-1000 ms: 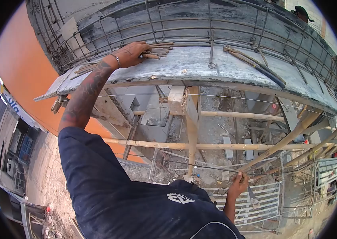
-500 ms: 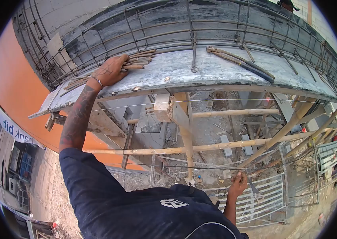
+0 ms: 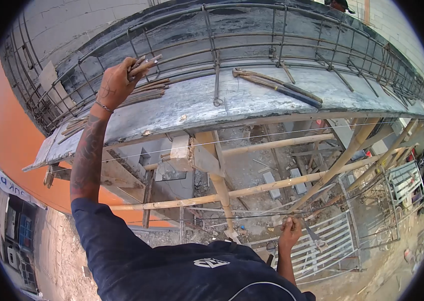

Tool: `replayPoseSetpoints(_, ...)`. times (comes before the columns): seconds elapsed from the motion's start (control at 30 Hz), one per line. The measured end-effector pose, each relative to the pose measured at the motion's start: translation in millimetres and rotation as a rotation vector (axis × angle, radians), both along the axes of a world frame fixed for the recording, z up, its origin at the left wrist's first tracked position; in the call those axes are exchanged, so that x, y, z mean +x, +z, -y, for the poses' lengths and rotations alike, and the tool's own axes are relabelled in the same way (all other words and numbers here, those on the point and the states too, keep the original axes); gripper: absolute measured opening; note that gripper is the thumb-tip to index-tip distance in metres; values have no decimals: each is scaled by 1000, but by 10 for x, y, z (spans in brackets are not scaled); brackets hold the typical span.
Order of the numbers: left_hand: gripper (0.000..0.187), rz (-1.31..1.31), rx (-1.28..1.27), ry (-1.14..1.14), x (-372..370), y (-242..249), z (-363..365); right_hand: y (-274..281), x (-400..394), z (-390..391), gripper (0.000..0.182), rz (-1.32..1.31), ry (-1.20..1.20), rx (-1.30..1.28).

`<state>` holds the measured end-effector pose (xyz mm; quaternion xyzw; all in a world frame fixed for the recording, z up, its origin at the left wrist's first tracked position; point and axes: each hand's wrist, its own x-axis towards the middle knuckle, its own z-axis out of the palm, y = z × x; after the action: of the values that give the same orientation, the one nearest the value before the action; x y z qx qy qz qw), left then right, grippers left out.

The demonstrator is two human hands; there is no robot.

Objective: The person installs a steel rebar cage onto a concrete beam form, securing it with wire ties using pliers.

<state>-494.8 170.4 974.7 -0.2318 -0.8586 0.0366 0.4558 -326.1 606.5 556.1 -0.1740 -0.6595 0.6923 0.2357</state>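
Note:
My left hand (image 3: pixel 115 83) is raised just above the board and closed around a few short steel rods (image 3: pixel 147 64), whose ends stick out past the fingers. Below it, more short rods (image 3: pixel 142 95) lie in a pile on the grey, stained board (image 3: pixel 192 103). Lower right, away from the board, my right hand (image 3: pixel 290 235) has its fingers curled together; whatever is in them, if anything, is hidden. A pair of long-handled pincers (image 3: pixel 278 88) with dark grips rests on the board, right of the rods.
A rebar cage (image 3: pixel 242 36) runs along the back of the board. Bamboo poles (image 3: pixel 252 190) and a wooden post (image 3: pixel 181 153) stand below the edge. Farther down are a white slatted frame (image 3: pixel 317 246) and rubble ground. Another person (image 3: pixel 340 6) is at the top right.
My left hand has lifted off the board with a few rods in its grip. The rest of the pile stays behind. My right hand has hardly moved; the view has shifted slightly.

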Motion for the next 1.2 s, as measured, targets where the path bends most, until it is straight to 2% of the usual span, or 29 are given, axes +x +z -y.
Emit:
replayPoseSetpoints(0.07, 25, -11, 1, -117, 3, 173, -381, -12, 7, -47, 19, -24, -47, 29)
replayPoseSetpoints(0.17, 25, -36, -97, -270, 82, 464, -1258, 87, -60, -45, 18, -12, 9, -63)
replayPoseSetpoints(0.3, 30, -88, -158, -473, -222, 663, -2525, 195, -118, -138, 17, -72, 4, -67)
replayPoseSetpoints(0.37, 30, 298, 22, -415, -224, 764, -3196, 220, -119, -188, 17, -94, -25, -84)
replayPoseSetpoints(0.4, 24, 292, -38, -459, -388, 736, -3460, 236, -84, -225, 17, -96, -68, -88)
replayPoseSetpoints(0.43, 31, 168, -179, -443, -687, 648, -3724, 245, -55, -289, 17, -101, -115, -91)
replayPoseSetpoints(0.53, 31, 107, -267, -554, -992, 441, -4323, 160, 129, -538, 18, -35, -227, -103)
replayPoseSetpoints(0.63, 33, 177, -275, -596, -1234, 203, -4611, 59, 325, -863, 19, 11, -319, -83)
replayPoseSetpoints(0.7, 34, 424, -192, -471, -1328, 57, -4678, -3, 386, -1168, 19, 46, -382, -70)
replayPoseSetpoints(0.8, 36, 495, -176, -428, -1473, -122, -4615, -84, 407, -1567, 20, -68, -455, -130)
replayPoseSetpoints(0.93, 45, 510, -266, -438, -1474, -242, -4526, 120, 204, -1964, 20, -33, -406, -48)
replayPoseSetpoints(1.0, 57, 431, -289, -467, -1508, -313, -4549, 111, 9, -2136, 21, -16, -397, -5)
replayPoseSetpoints(1.03, 66, 490, -324, -382, -1506, -281, -4555, 140, -79, -2214, 21, -18, -330, 13)
replayPoseSetpoints(1.07, 66, 498, -317, -368, -1586, -308, -4550, 165, -181, -2263, 21, -12, -314, 16)
replayPoseSetpoints(1.13, 66, 246, -285, -470, -1714, -334, -4500, 190, -381, -2319, 23, -74, -288, 0)
replayPoseSetpoints(1.17, 69, 373, -346, -380, -1752, -283, -4460, 177, -467, -2327, 22, -91, -289, 0)
replayPoseSetpoints(1.2, 69, 382, -346, -361, -1763, -284, -4432, 180, -522, -2331, 22, -85, -270, -5)
